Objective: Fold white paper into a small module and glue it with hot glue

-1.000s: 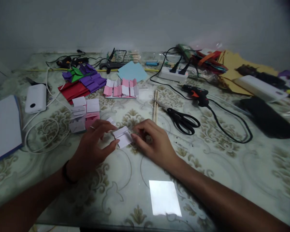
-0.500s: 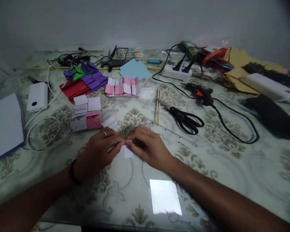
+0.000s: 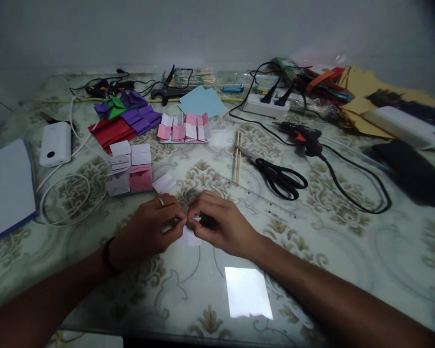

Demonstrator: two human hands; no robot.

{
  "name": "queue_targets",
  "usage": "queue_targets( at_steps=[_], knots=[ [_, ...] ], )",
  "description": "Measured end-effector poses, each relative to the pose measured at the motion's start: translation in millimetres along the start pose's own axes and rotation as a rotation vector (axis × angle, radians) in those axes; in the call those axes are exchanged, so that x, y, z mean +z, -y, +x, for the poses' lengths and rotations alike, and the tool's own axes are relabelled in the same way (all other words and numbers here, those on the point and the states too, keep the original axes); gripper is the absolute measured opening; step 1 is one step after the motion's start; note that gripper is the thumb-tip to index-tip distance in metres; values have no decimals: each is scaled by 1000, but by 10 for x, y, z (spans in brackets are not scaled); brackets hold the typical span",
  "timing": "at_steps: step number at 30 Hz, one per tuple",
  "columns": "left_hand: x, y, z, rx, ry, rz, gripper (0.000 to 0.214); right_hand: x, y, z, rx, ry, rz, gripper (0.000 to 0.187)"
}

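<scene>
Between my fingertips, near the middle of the table, is a small white paper piece (image 3: pixel 193 237). My left hand (image 3: pixel 154 220), with a ring on one finger, pinches its top edge from the left. Opposite it, my right hand (image 3: pixel 217 220) pinches the same paper from the right, and the fingertips of both hands almost meet. Part of the paper is hidden behind the fingers. Just beyond my left hand lie a loose folded white paper (image 3: pixel 164 182) and a block of pink and white folded papers (image 3: pixel 140 169).
Scissors (image 3: pixel 281 179) lie right of several wooden sticks (image 3: pixel 237 159) and a clear ruler (image 3: pixel 264 203). Farther right is a glue gun (image 3: pixel 304 137) with its cable. A white power bank (image 3: pixel 56 143) stands left. Purple folded papers (image 3: pixel 141 119) and a power strip (image 3: pixel 264 105) lie behind.
Both hands have shifted slightly toward me with the paper. The fingertips have drawn closer together, and the paper's lower part sits a little lower.
</scene>
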State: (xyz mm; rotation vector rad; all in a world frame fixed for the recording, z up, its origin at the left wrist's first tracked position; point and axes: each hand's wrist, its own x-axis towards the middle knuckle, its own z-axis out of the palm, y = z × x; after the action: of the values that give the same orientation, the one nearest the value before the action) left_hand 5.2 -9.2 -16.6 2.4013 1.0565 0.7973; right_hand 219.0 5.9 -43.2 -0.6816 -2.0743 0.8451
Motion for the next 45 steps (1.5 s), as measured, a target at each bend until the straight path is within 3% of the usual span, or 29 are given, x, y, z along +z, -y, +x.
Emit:
queue_targets(
  at_steps=[5,10,16,24,26,28,33,38,45],
  knots=[
    [-42,5,14,-14,47,-20,17,-34,16,18,83,56,58,9],
    [-119,20,45,-113,64,-102,16,-74,15,46,155,35,86,11],
    [-163,48,75,-98,102,-118,14,-114,-18,56,197,18,136,12],
    [-246,134,103,-256,124,-176,18,-148,-58,85,294,-35,216,10],
    [-236,153,103,-291,93,-143,16,-138,-54,76,262,-99,188,4],
    [-214,171,99,-308,56,-97,14,-124,-39,58,192,-105,125,14],
    [-155,207,86,-279,60,-95,13,-79,-10,2,55,86,36,40],
    [-144,222,65,-270,102,-92,9,-63,-52,-11,12,136,-21,19],
    [-111,209,23,-271,115,-62,9,-66,-38,-19,50,1,-9,9]
  ],
)
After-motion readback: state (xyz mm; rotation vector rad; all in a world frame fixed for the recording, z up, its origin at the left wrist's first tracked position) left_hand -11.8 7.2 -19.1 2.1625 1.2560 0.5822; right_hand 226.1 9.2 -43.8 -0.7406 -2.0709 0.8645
